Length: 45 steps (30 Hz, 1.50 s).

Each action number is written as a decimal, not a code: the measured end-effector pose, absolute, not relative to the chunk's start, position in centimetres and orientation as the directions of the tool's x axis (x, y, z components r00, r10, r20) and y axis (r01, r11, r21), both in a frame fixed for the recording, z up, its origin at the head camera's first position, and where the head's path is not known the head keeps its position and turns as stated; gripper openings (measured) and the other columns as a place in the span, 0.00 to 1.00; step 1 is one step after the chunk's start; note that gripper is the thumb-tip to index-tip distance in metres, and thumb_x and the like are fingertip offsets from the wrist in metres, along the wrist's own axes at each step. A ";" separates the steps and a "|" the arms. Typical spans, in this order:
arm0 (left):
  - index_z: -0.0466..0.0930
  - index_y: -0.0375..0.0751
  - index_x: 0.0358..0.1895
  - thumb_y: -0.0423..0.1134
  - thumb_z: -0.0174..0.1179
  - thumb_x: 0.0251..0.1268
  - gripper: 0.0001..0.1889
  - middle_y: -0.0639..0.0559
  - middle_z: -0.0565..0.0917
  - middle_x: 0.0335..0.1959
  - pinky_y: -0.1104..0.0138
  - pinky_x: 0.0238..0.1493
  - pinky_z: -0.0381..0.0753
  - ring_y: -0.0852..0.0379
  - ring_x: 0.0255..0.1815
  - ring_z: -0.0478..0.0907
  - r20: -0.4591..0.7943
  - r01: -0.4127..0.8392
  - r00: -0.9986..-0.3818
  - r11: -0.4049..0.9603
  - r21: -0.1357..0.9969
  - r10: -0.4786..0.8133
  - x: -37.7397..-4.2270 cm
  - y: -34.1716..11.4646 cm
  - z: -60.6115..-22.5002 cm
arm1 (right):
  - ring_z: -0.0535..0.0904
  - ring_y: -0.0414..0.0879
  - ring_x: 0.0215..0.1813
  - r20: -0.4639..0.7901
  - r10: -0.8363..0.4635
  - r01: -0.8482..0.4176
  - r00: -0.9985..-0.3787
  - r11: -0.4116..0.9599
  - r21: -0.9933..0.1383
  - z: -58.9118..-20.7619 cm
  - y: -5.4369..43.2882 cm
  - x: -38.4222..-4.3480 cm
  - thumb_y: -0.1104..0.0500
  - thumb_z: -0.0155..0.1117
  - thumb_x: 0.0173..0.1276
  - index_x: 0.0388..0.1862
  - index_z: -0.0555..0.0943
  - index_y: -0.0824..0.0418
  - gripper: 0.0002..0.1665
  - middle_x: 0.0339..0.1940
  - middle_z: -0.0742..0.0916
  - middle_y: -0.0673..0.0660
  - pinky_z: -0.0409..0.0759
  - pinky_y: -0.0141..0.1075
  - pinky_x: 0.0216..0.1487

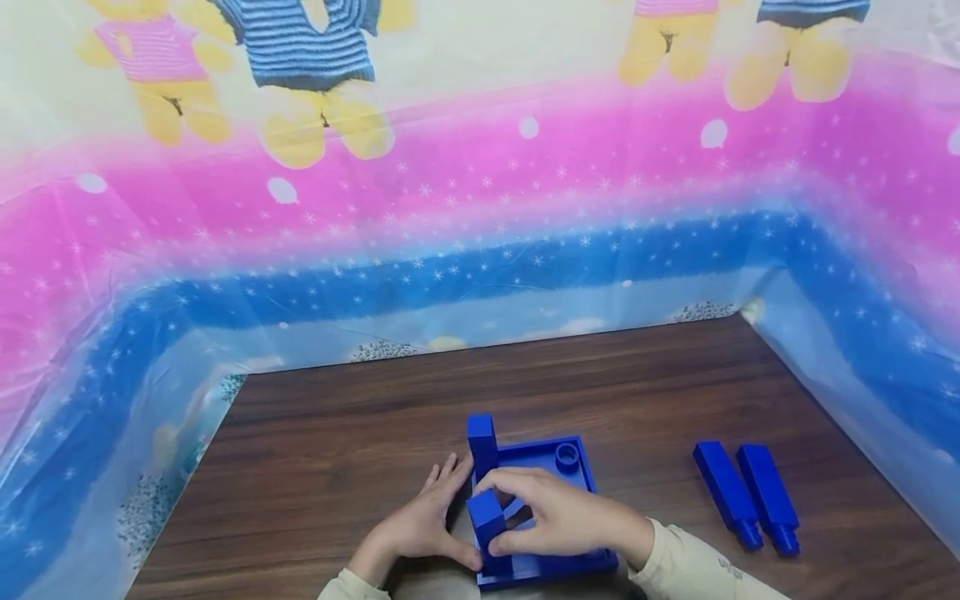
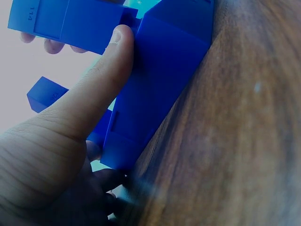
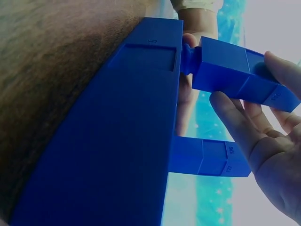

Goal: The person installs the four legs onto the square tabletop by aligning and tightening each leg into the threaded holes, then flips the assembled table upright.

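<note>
A shallow blue square tray (image 1: pixel 582 467) lies on the table, its inside facing up. At its near left corner my right hand (image 1: pixel 558 517) pinches a blue square post (image 1: pixel 487 518) between thumb and fingers. The post stands upright, its narrow neck (image 3: pixel 190 59) showing just above the tray's rim in the right wrist view. My left hand (image 1: pixel 426 523) rests along the tray's left side with fingers extended, its thumb (image 2: pixel 120 52) touching the rim near that post. Another blue post (image 1: pixel 482 442) stands at the far left corner. A round socket (image 1: pixel 567 456) shows at the far right corner.
Two loose blue posts, a left one (image 1: pixel 726 492) and a right one (image 1: pixel 768 496), lie side by side on the brown wooden table (image 1: pixel 315 433) to the right, threaded ends toward me. A printed cloth (image 1: pixel 450 225) hangs around the table's back and sides.
</note>
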<state>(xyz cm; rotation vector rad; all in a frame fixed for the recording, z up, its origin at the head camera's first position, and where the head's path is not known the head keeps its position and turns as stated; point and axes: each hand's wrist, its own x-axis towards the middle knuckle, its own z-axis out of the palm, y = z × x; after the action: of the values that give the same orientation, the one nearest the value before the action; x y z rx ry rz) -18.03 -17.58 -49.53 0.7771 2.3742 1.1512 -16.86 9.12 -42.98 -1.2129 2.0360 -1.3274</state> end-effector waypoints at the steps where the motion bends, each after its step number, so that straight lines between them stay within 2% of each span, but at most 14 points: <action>1: 0.41 0.36 0.87 0.46 0.86 0.49 0.69 0.33 0.44 0.86 0.30 0.79 0.30 0.29 0.85 0.29 -0.101 0.310 -0.770 0.509 0.803 0.630 -18.0 -17.6 -49.5 | 0.79 0.38 0.58 0.115 -0.843 -0.449 -0.526 0.161 -0.879 -43.0 9.1 -16.9 0.54 0.70 0.77 0.70 0.75 0.55 0.27 0.59 0.82 0.52 0.86 0.32 0.54; 9: 0.41 0.34 0.86 0.48 0.85 0.50 0.69 0.31 0.43 0.86 0.30 0.79 0.31 0.28 0.85 0.29 -0.099 0.315 -0.771 0.511 0.800 0.630 -18.0 -17.6 -49.5 | 0.82 0.37 0.56 0.200 -0.841 -0.565 -0.503 0.145 -0.812 -43.5 9.2 -17.2 0.52 0.71 0.76 0.67 0.77 0.54 0.25 0.55 0.85 0.48 0.85 0.34 0.55; 12: 0.41 0.35 0.86 0.49 0.85 0.50 0.69 0.31 0.43 0.86 0.30 0.79 0.31 0.28 0.85 0.29 -0.100 0.313 -0.769 0.508 0.802 0.631 -18.0 -17.7 -49.5 | 0.83 0.35 0.52 0.217 -0.834 -0.586 -0.508 0.150 -0.796 -43.6 9.1 -17.2 0.51 0.73 0.75 0.68 0.77 0.55 0.27 0.53 0.86 0.47 0.85 0.34 0.54; 16: 0.41 0.36 0.87 0.55 0.84 0.50 0.70 0.31 0.41 0.86 0.29 0.78 0.31 0.27 0.84 0.28 -0.116 0.297 -0.766 0.508 0.808 0.632 -18.0 -17.8 -49.4 | 0.84 0.33 0.49 0.211 -0.824 -0.555 -0.526 0.144 -0.819 -43.7 9.1 -17.1 0.52 0.75 0.73 0.74 0.74 0.58 0.35 0.51 0.86 0.48 0.86 0.33 0.52; 21: 0.41 0.35 0.87 0.56 0.83 0.50 0.70 0.30 0.41 0.86 0.28 0.77 0.30 0.26 0.84 0.27 -0.123 0.289 -0.764 0.506 0.813 0.634 -17.9 -17.8 -49.4 | 0.82 0.35 0.49 0.216 -0.832 -0.541 -0.510 0.114 -0.833 -44.0 9.2 -17.1 0.53 0.75 0.72 0.79 0.70 0.57 0.40 0.61 0.85 0.52 0.87 0.33 0.51; 27: 0.40 0.38 0.87 0.55 0.83 0.52 0.69 0.33 0.41 0.87 0.29 0.77 0.28 0.28 0.84 0.26 -0.127 0.283 -0.757 0.497 0.820 0.640 -18.0 -17.8 -49.4 | 0.82 0.43 0.47 0.256 -0.846 -0.582 -0.468 0.078 -0.809 -44.3 9.2 -17.1 0.54 0.71 0.75 0.79 0.70 0.53 0.37 0.63 0.83 0.54 0.86 0.30 0.43; 31: 0.39 0.38 0.87 0.56 0.82 0.52 0.69 0.34 0.40 0.87 0.29 0.77 0.28 0.29 0.85 0.25 -0.130 0.282 -0.754 0.495 0.822 0.644 -18.0 -17.8 -49.4 | 0.82 0.36 0.42 0.266 -0.853 -0.599 -0.448 0.066 -0.798 -44.3 9.0 -17.1 0.55 0.69 0.77 0.80 0.70 0.54 0.36 0.69 0.83 0.58 0.85 0.29 0.41; 33: 0.40 0.37 0.87 0.55 0.83 0.52 0.69 0.34 0.40 0.87 0.29 0.77 0.28 0.29 0.85 0.25 -0.131 0.280 -0.754 0.496 0.822 0.644 -17.9 -17.8 -49.4 | 0.80 0.32 0.36 0.271 -0.857 -0.609 -0.438 0.062 -0.791 -44.3 8.9 -17.1 0.55 0.68 0.78 0.81 0.69 0.55 0.36 0.62 0.87 0.56 0.84 0.28 0.40; 36: 0.40 0.37 0.87 0.53 0.83 0.52 0.69 0.34 0.41 0.87 0.30 0.78 0.28 0.29 0.85 0.25 -0.133 0.274 -0.757 0.495 0.824 0.640 -17.9 -17.8 -49.4 | 0.74 0.30 0.28 0.294 -0.860 -0.633 -0.417 0.042 -0.773 -44.3 8.9 -17.1 0.56 0.68 0.78 0.81 0.69 0.57 0.36 0.44 0.88 0.51 0.81 0.27 0.38; 38: 0.40 0.36 0.87 0.51 0.84 0.51 0.69 0.34 0.41 0.87 0.30 0.78 0.28 0.30 0.85 0.26 -0.128 0.277 -0.758 0.494 0.824 0.639 -17.9 -17.8 -49.4 | 0.72 0.30 0.26 0.318 -0.860 -0.649 -0.399 0.020 -0.761 -44.3 8.9 -17.1 0.57 0.68 0.77 0.80 0.70 0.58 0.36 0.42 0.88 0.51 0.80 0.27 0.37; 40: 0.41 0.34 0.86 0.48 0.85 0.50 0.69 0.33 0.42 0.87 0.30 0.78 0.28 0.29 0.85 0.26 -0.118 0.286 -0.761 0.493 0.821 0.637 -17.8 -17.7 -49.4 | 0.73 0.31 0.27 0.342 -0.859 -0.659 -0.380 -0.008 -0.752 -44.3 8.9 -17.2 0.58 0.68 0.77 0.80 0.71 0.59 0.35 0.47 0.89 0.53 0.81 0.27 0.36; 42: 0.42 0.33 0.86 0.46 0.86 0.49 0.69 0.33 0.44 0.86 0.31 0.78 0.27 0.29 0.85 0.27 -0.105 0.299 -0.765 0.495 0.816 0.635 -17.8 -17.7 -49.4 | 0.76 0.31 0.29 0.360 -0.859 -0.663 -0.363 -0.033 -0.748 -44.3 8.9 -17.3 0.60 0.69 0.76 0.79 0.72 0.59 0.35 0.58 0.89 0.55 0.82 0.28 0.36; 45: 0.42 0.33 0.86 0.44 0.86 0.48 0.69 0.32 0.45 0.86 0.31 0.78 0.28 0.29 0.85 0.28 -0.093 0.311 -0.770 0.497 0.810 0.632 -17.8 -17.6 -49.5 | 0.80 0.32 0.35 0.369 -0.864 -0.646 -0.343 -0.069 -0.761 -44.4 9.0 -17.6 0.62 0.68 0.77 0.78 0.73 0.61 0.33 0.66 0.86 0.58 0.85 0.32 0.42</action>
<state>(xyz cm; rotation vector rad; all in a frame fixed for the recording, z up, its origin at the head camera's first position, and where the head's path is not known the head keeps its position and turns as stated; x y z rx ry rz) -17.83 -17.63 -49.52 0.7838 2.3672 1.1681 -17.57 9.00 -44.39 -1.6437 1.9682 -1.3715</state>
